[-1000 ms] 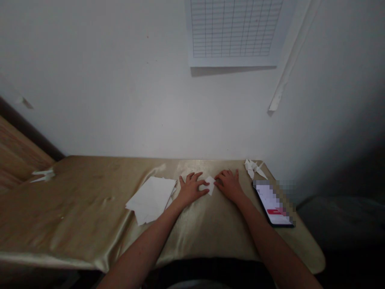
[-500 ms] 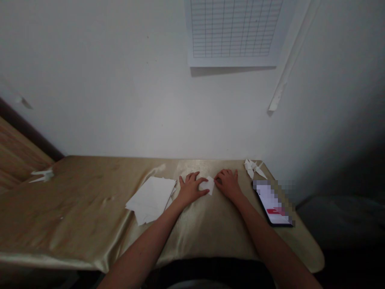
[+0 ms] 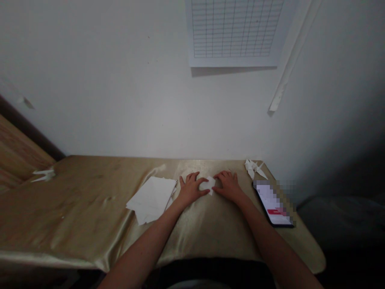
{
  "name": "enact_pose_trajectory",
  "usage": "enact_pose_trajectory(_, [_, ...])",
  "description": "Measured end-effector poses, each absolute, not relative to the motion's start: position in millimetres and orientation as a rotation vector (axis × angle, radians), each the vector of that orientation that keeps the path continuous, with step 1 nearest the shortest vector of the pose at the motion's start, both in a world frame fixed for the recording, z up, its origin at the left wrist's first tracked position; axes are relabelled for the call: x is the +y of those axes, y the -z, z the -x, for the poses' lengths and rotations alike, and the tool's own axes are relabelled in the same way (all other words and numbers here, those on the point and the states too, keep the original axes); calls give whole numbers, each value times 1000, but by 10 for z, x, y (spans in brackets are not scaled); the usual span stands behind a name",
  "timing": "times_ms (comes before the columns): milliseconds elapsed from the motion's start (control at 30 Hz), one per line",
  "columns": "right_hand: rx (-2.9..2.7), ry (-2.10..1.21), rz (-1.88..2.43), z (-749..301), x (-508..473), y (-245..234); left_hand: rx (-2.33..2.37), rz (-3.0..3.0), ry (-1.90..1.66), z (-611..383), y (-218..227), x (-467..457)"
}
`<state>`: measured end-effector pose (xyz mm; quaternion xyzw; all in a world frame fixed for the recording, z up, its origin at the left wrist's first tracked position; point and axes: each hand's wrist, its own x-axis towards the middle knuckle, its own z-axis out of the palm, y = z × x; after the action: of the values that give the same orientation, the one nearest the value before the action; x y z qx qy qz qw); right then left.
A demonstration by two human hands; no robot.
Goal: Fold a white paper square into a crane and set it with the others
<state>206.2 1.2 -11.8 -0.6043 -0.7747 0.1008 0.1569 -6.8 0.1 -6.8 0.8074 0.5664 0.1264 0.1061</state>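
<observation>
A small folded piece of white paper (image 3: 210, 184) lies on the cloth-covered table between my two hands. My left hand (image 3: 191, 188) holds its left side, thumb at the lower edge and index finger at the upper, while the other fingers spread on the cloth. From the right, my right hand (image 3: 228, 185) has thumb and index finger on the paper's right side, a little apart from each other. Beside my left forearm is a loose stack of white paper sheets (image 3: 153, 196). The paper's exact fold lines are too small to make out.
Folded paper cranes (image 3: 254, 168) sit at the back right corner, and another white folded paper piece (image 3: 44, 175) at the far left. A phone (image 3: 273, 204) with a lit screen lies right of my right arm. The wall (image 3: 120, 100) rises directly behind the table.
My right thumb and index finger have moved from close together at the paper's right corner to spread apart along its right side. My left hand stays in place.
</observation>
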Motion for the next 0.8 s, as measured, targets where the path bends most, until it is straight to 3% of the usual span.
enact_pose_trajectory(800, [-2197, -369, 1664, -2103, -23, 109, 1660, -2383, -371, 79, 74, 10])
